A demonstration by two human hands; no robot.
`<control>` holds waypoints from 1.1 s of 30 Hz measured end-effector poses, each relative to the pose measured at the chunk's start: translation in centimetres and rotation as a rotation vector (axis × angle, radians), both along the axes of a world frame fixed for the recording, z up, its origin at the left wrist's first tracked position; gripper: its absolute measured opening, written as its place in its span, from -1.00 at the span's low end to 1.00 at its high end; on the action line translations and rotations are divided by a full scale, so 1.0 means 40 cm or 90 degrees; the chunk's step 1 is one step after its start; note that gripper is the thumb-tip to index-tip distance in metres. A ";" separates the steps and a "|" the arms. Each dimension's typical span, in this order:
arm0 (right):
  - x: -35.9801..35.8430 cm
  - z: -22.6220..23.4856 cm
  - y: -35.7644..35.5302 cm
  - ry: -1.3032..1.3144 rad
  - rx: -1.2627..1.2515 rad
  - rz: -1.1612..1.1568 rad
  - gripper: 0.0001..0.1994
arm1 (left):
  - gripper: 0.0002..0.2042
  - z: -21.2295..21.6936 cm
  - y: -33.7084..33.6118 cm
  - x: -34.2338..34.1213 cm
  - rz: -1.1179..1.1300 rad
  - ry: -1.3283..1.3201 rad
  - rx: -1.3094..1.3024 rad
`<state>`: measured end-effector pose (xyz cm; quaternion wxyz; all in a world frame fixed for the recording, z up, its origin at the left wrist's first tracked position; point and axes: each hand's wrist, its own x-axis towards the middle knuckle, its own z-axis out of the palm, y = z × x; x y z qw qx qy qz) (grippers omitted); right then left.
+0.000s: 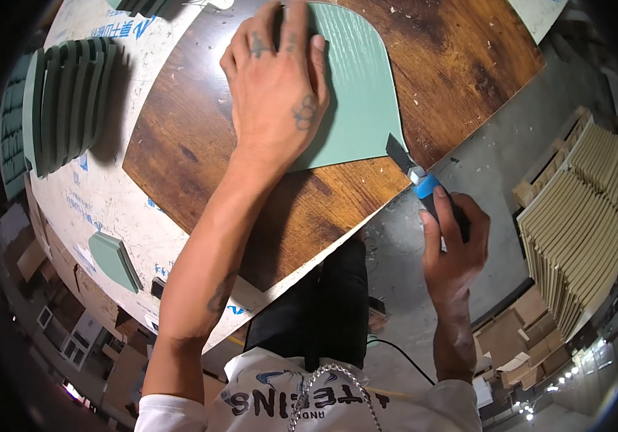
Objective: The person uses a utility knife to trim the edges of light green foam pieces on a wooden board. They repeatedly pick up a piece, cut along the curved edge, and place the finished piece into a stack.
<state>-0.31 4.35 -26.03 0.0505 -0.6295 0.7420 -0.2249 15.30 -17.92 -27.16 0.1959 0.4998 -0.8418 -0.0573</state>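
A pale green panel (pixel 358 86) with a rounded far end and a ribbed sheen lies on a brown wood-grain board (pixel 309 216). My left hand (pixel 273 93) rests on the panel's left part with fingers spread, pressing down on it. In my right hand (pixel 456 241) is a utility knife (pixel 424 183) with a dark blade, a metal collar and a blue band; my fingers wrap round its dark handle. The blade lies at the panel's near right corner, close to the board's edge. Whether it is cutting in cannot be told.
On the white table (pixel 158 237), at the left, stands a stack of curved green panels (pixel 64 108). Nearer is a small green stack (pixel 115 261). Beige slats (pixel 582 223) are piled on the floor at the right, with cardboard (pixel 525 324) below them. Small scraps dot the board.
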 end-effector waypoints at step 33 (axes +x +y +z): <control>0.013 0.008 0.093 -0.375 0.013 -0.260 -0.62 | 0.04 -0.022 0.283 -0.002 -0.043 -0.013 0.157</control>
